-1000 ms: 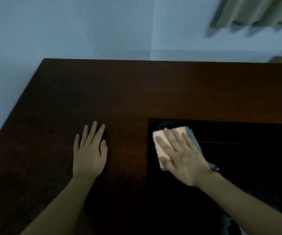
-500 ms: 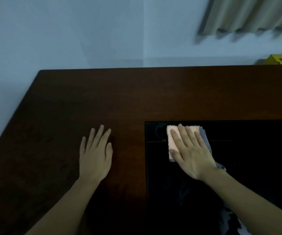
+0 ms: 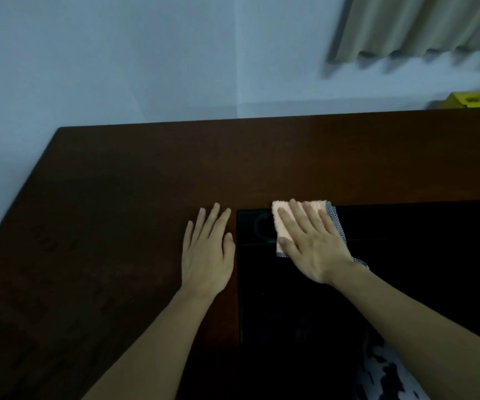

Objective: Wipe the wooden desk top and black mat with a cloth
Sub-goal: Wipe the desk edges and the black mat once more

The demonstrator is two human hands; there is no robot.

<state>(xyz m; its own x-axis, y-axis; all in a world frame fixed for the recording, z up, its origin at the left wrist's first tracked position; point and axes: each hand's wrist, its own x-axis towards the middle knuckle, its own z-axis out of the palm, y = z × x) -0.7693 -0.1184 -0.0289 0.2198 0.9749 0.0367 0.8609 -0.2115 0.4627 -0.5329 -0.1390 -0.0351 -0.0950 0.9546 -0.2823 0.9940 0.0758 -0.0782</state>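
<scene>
Dark wooden desk (image 3: 117, 212) against a pale wall (image 3: 117, 53) — right hand (image 3: 314, 243), fingers straight, presses the pink cloth (image 3: 283, 226) at the black mat's (image 3: 406, 269) far-left corner; left hand (image 3: 208, 249) lies flat on the wood beside the mat's left edge.

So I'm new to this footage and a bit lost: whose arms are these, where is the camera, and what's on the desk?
The camera sits on a person's head, looking forward and down, so the two bare arms are their own. The left hand lies flat on the wooden desk, holding nothing. The right hand presses flat on a pink cloth with a dotted grey edge, at the far left corner of a black mat. Behind are a wall, a curtain and something yellow past the desk's far edge.
</scene>
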